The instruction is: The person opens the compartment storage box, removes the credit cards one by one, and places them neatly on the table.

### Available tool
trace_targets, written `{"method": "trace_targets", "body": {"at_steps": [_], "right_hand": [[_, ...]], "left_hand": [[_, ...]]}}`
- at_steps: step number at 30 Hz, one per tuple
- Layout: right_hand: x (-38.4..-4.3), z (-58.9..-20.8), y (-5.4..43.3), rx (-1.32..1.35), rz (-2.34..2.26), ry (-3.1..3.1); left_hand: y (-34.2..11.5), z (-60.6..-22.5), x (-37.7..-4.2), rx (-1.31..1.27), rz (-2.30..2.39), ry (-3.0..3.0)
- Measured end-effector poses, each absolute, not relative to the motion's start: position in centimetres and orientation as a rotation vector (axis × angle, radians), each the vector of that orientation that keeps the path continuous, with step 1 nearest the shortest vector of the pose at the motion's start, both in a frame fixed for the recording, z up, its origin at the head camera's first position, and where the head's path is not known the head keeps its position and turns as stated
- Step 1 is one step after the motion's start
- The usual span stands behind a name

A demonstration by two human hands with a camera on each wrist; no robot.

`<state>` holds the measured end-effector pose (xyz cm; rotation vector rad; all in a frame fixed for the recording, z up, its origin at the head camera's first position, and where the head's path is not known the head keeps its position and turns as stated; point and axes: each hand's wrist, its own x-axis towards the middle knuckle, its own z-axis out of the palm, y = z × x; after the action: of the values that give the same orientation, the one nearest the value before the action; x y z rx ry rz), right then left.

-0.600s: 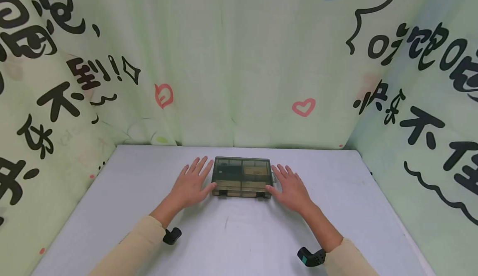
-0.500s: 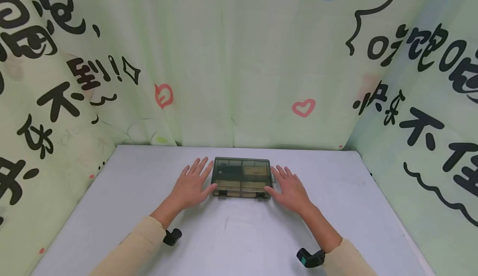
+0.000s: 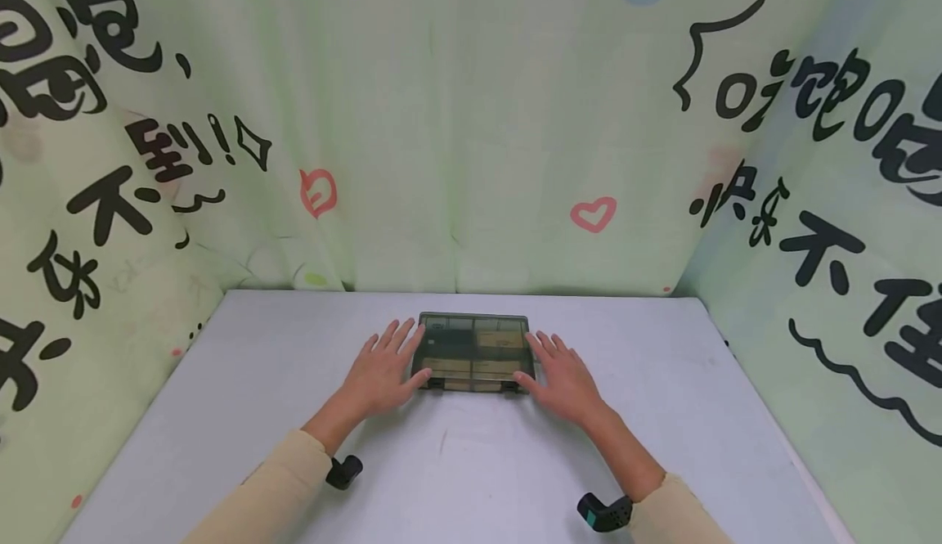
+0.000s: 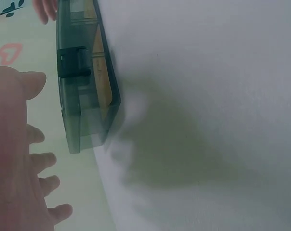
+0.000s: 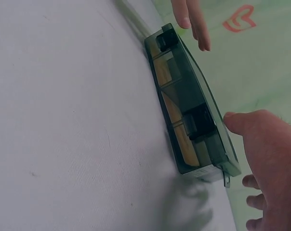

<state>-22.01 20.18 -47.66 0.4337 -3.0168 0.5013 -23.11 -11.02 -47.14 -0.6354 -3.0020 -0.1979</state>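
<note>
A smoky, see-through plastic storage box (image 3: 474, 354) with a divided inside lies flat on the white table. Its lid is down, and two black latches (image 5: 197, 121) sit on the side facing me. Tan, card-like pieces (image 4: 101, 82) show through its walls. My left hand (image 3: 380, 370) hovers by the box's left end with spread, fairly straight fingers; in the left wrist view its thumb is apart from the box. At the right end is my right hand (image 3: 565, 380), also with extended fingers. Its thumb is close to the lid edge; I cannot tell whether it touches.
The white-covered table (image 3: 471, 478) reaches back to a pale green curtain (image 3: 456, 119) with black lettering and pink hearts. Curtains also hang along both sides. Each wrist wears a small black camera (image 3: 605, 513).
Both hands have moved slightly inward, nearer the box's ends. The head view has shifted a little. The box stays lying with its lid down.
</note>
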Motion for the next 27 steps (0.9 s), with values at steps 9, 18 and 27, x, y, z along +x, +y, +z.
{"method": "trace_targets", "body": {"at_steps": [9,18,27], "right_hand": [[-22.0,-47.6,19.6,0.436,0.503,-3.043],[-22.1,-47.6,19.2,0.431,0.485,-3.066],[-22.1,-47.5,19.0,0.415,0.599,-3.143]], "left_hand": [[-10.5,-47.5,-23.4,-0.632,-0.208,-3.054],[-10.4,-47.8,-23.3,-0.592,-0.252,-3.109],[-10.2,-48.0,-23.3,-0.583,-0.306,-3.13]]}}
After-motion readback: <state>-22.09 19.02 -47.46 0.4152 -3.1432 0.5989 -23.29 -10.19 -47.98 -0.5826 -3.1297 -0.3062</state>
